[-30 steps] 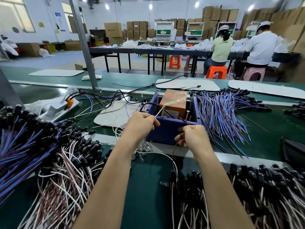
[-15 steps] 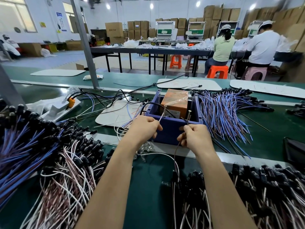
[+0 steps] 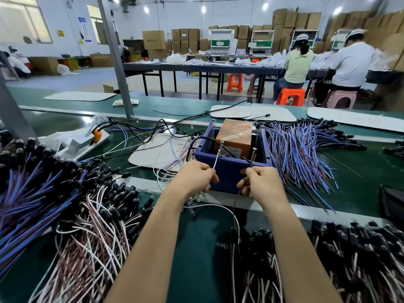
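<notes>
White wire (image 3: 215, 161): pinched in the left hand (image 3: 195, 179) between thumb and forefinger, other fingers curled under. It slants up from the pinch to a coiled metal post (image 3: 220, 147) at the near left of the blue box (image 3: 227, 173). Can't tell if the tip is seated in the post or only against it.

Brown wire (image 3: 235, 206): pinched in the right hand (image 3: 261, 182), fingers curled round it. The upper end goes to a second coiled post (image 3: 253, 155) at the near right of the box. The tail hangs below the hand onto the green surface (image 3: 196, 248).

Both hands sit right in front of the box's near wall, close together but not touching each other.

Inside the blue box is an orange carton (image 3: 237, 136) wrapped in clear tape. It has a white label (image 3: 234, 152) on its near face, with print too small to read.

Other writing:
- A cardboard carton (image 3: 153, 40) at the back has a line of dark characters, not legible.
- A blue wall poster (image 3: 82, 27) and a yellow sign (image 3: 60, 33) are both unreadable.

Around the box:
- A blue and purple wire bundle (image 3: 295, 149) is fanned out just right of it.
- White and pink wires with black caps (image 3: 94, 237) are heaped at lower left.
- A similar black-capped heap (image 3: 349, 248) lies at lower right.
- A white mat (image 3: 157, 152) lies left of the box.
</notes>
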The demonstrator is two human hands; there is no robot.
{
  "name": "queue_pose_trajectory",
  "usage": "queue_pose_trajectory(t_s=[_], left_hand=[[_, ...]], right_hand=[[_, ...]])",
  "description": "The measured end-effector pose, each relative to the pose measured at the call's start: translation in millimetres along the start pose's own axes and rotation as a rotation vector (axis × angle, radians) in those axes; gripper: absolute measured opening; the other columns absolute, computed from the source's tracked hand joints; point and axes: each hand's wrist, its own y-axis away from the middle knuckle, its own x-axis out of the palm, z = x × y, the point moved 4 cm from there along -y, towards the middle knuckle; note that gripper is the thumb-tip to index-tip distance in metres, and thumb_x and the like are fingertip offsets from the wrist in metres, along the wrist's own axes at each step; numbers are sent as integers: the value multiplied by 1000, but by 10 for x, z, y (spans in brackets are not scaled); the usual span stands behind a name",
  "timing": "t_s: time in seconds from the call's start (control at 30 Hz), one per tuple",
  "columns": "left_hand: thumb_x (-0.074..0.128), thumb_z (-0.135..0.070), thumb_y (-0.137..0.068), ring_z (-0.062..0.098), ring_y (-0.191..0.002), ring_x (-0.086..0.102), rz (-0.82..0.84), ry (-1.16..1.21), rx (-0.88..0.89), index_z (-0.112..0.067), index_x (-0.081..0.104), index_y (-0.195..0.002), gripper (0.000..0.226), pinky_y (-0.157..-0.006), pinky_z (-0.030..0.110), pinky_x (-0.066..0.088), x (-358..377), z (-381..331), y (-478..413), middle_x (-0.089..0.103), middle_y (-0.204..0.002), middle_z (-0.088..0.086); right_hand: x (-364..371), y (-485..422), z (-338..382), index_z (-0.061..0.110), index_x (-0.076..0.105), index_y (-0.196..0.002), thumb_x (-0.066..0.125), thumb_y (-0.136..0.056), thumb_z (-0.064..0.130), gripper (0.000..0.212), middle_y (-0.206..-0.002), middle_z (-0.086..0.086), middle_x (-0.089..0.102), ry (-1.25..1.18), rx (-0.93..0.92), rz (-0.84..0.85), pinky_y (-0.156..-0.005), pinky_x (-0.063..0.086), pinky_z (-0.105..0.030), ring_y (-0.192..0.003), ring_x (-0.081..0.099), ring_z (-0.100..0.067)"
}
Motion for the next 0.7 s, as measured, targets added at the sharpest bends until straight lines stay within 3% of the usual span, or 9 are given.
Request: queue_pose_trajectory(t_s=[0.7], left_hand=[[44,-14,-90,7,-30,36,38,-43,-24,-13,68,-81,25,-42,20,27,56,26,-19,49,-38,-3]], right_hand=[[-11,19,15,15,60,-73,43,-98,7,32,-54,-2,62,23,-11,7,-44,35,-18,-40,49,-11]])
